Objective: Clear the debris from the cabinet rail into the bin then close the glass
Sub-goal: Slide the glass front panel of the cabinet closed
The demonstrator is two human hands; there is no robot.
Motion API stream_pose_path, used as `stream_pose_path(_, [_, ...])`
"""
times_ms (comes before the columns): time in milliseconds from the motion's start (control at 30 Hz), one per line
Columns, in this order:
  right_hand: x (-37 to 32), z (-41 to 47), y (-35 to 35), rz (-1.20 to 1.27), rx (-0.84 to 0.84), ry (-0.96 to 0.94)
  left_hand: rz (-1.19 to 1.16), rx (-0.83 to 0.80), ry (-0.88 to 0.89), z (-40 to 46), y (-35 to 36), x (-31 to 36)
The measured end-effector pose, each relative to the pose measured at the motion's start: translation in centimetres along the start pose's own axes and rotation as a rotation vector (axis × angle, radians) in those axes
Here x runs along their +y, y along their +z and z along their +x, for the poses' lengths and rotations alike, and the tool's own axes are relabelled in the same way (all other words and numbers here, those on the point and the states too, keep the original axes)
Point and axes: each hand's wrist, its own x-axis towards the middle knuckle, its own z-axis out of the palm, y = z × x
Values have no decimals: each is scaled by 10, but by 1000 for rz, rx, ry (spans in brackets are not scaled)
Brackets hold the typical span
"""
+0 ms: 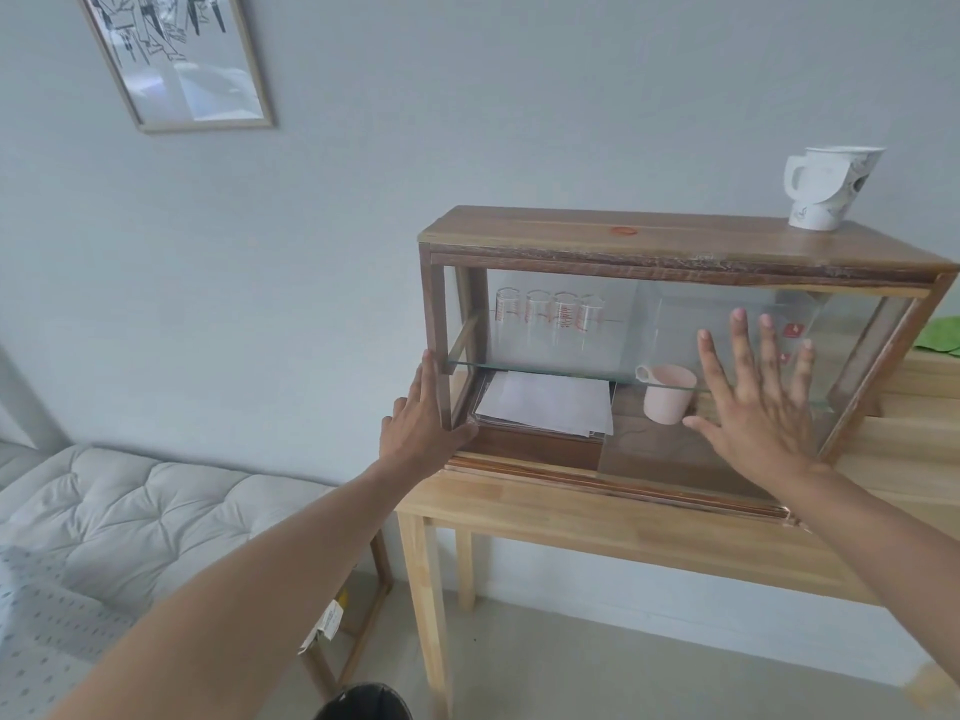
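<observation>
A dark wooden cabinet (675, 246) with sliding glass fronts stands on a light wooden table (597, 532). My left hand (421, 423) rests against the cabinet's left front post, fingers straight, holding nothing. My right hand (753, 387) lies flat with fingers spread on the glass pane (691, 449), which covers the right part of the front. The left part is uncovered. The bottom rail (545, 462) runs along the cabinet's front edge; I see no debris on it. The dark rim of a bin (363, 704) shows on the floor below.
Inside are several measuring glasses (550, 314) on a glass shelf, a pink mug (667, 392) and a paper stack (545, 402). A crumpled paper cup (826, 187) stands on the cabinet top. A quilted mattress (130, 511) lies left; a framed print (176, 54) hangs above it.
</observation>
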Motion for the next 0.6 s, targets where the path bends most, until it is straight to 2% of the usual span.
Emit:
stream_pose_path(333, [-6,6,6,-51,-8,-23,-19,29,10,4,9,-6])
stream_pose_path(600, [-50,25,1,-26,15,-54,-26,23,4,4,8,-7])
